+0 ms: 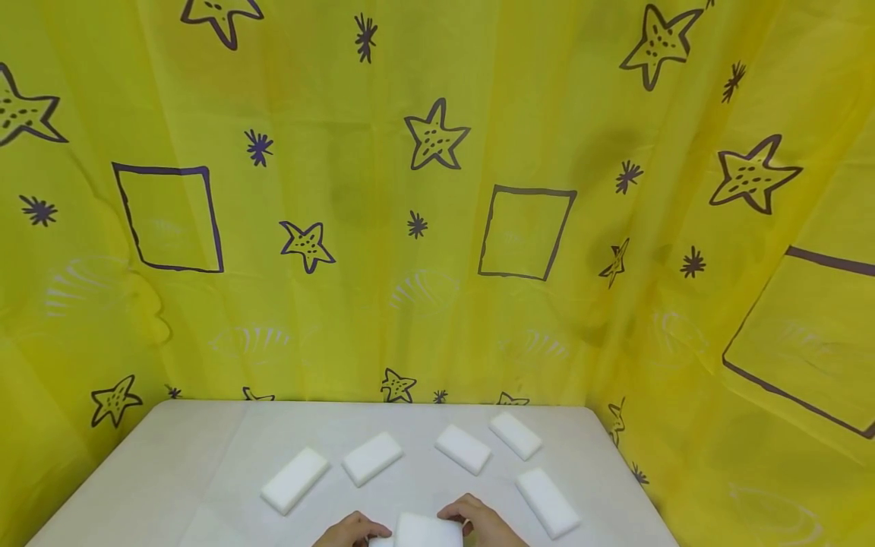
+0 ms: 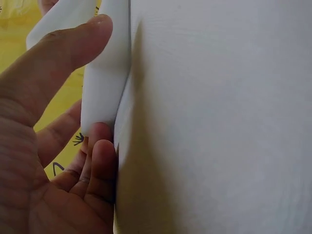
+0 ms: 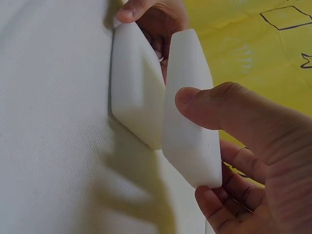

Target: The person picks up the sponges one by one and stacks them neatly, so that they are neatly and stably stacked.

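Note:
At the bottom of the head view are two white sponge blocks, one in each hand. My right hand point(image 1: 484, 523) grips a sponge block point(image 3: 190, 146), raised off the table and tilted, thumb on one face and fingers around the other side. My left hand point(image 1: 352, 529) holds a second sponge block point(image 3: 134, 90) that rests against the tabletop, with the thumb over one side and fingertips at its end, as the left wrist view shows. The raised block overlaps the lower one in the right wrist view; I cannot tell whether they touch.
Several more white sponge blocks lie spread over the white table point(image 1: 205, 456): two at the left, such as one sponge block point(image 1: 295, 480), and others at the right, such as another sponge block point(image 1: 548, 502). A yellow patterned curtain point(image 1: 355, 304) encloses the table's back and sides.

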Demonstrator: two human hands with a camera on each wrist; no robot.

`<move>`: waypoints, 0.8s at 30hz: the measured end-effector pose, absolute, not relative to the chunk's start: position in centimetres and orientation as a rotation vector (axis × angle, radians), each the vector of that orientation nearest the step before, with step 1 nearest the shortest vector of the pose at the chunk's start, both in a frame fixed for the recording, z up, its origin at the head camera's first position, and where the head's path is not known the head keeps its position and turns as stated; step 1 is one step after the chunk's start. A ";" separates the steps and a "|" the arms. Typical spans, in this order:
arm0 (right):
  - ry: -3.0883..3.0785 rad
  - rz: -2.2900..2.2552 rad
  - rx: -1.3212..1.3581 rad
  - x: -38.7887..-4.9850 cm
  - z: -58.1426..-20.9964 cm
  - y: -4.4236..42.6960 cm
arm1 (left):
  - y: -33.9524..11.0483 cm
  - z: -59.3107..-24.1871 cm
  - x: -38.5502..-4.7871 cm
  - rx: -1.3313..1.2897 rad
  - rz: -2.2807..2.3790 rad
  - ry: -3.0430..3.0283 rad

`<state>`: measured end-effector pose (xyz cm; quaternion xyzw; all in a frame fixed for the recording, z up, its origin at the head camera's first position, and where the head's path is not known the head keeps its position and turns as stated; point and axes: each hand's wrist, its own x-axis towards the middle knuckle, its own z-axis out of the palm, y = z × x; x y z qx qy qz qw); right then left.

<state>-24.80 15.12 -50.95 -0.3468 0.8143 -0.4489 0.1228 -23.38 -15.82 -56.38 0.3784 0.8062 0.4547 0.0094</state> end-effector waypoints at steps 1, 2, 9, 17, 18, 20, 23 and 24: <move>2.376 -1.309 -0.996 -24.8 -50.9 15.1 | -15.8 -56.4 -23.4 1.171 1.432 2.506; 2.376 -1.308 -0.984 -24.7 -51.0 15.0 | -15.8 -56.3 -23.3 1.152 1.449 2.488; 2.373 -1.305 -0.958 -24.6 -50.9 14.6 | -15.9 -56.2 -23.3 1.145 1.408 2.533; 2.345 -1.345 -0.972 -24.4 -50.9 14.3 | -15.9 -55.9 -23.1 1.043 1.388 2.517; 2.342 -1.349 -0.965 -24.4 -50.9 14.2 | -15.9 -55.9 -23.1 1.038 1.384 2.520; 2.337 -1.355 -0.953 -24.3 -50.9 14.1 | -16.0 -55.8 -23.0 1.038 1.377 2.525; 2.325 -1.367 -0.925 -24.3 -50.9 14.0 | -16.0 -55.8 -23.0 1.028 1.377 2.518; 2.322 -1.371 -0.916 -24.2 -50.8 13.9 | -16.0 -55.8 -23.0 1.022 1.381 2.514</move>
